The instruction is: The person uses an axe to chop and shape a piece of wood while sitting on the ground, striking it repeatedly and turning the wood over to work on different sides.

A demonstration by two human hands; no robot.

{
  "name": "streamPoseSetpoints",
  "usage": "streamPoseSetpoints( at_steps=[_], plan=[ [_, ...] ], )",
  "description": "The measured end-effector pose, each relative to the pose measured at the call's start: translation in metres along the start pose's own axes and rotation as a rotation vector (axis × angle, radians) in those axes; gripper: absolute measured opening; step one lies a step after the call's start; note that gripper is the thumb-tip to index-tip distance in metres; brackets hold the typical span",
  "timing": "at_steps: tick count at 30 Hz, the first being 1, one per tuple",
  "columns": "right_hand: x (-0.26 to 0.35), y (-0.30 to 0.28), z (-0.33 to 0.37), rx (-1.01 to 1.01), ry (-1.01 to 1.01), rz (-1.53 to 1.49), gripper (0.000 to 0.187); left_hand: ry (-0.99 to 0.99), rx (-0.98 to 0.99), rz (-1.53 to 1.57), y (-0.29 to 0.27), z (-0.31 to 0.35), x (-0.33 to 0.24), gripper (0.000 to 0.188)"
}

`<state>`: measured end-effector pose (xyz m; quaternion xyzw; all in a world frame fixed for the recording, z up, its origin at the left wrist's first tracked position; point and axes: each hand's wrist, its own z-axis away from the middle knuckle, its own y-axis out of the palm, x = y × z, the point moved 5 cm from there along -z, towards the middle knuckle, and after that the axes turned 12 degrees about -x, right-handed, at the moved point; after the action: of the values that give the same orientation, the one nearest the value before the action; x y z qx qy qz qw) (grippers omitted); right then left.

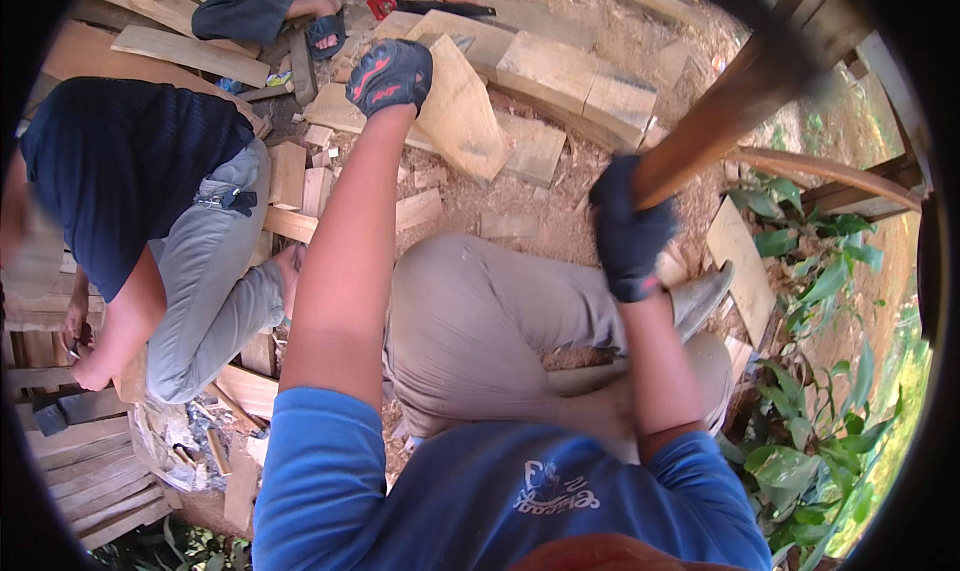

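Note:
In a black glove with red marks, my left hand [390, 75] is closed on the upper edge of a pale wooden board [460, 116], which stands tilted over other timber. My right hand [630, 229], also in a dark glove and slightly blurred, is raised on the right. Its fingers wrap round the brown wooden handle [715, 121] of an axe-like tool. That tool's dark head [750, 6] is up at the top right, smeared by motion, so its exact shape cannot be made out. The two hands are well apart.
Thick timber blocks [560, 76] lie beyond the board. A co-worker in a dark shirt [140, 161] sits close on the left; another person's foot [325, 36] and a red-handled saw [385, 9] are at the top. Leafy plants [820, 281] edge the right. Wood scraps litter the ground.

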<state>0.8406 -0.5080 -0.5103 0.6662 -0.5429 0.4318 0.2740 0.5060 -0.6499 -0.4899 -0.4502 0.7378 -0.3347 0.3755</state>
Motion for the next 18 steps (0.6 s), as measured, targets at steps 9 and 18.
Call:
streamPoseSetpoints(
  at_steps=[9,18],
  plan=[
    [-0.037,-0.005,0.028,0.394,0.54,0.246,0.038,0.017,-0.092,0.059,0.001,0.003,-0.021,0.043],
    [0.056,-0.013,-0.032,0.013,0.224,-0.184,0.018,-0.005,-0.009,0.012,-0.002,0.001,-0.008,0.038]
  ],
)
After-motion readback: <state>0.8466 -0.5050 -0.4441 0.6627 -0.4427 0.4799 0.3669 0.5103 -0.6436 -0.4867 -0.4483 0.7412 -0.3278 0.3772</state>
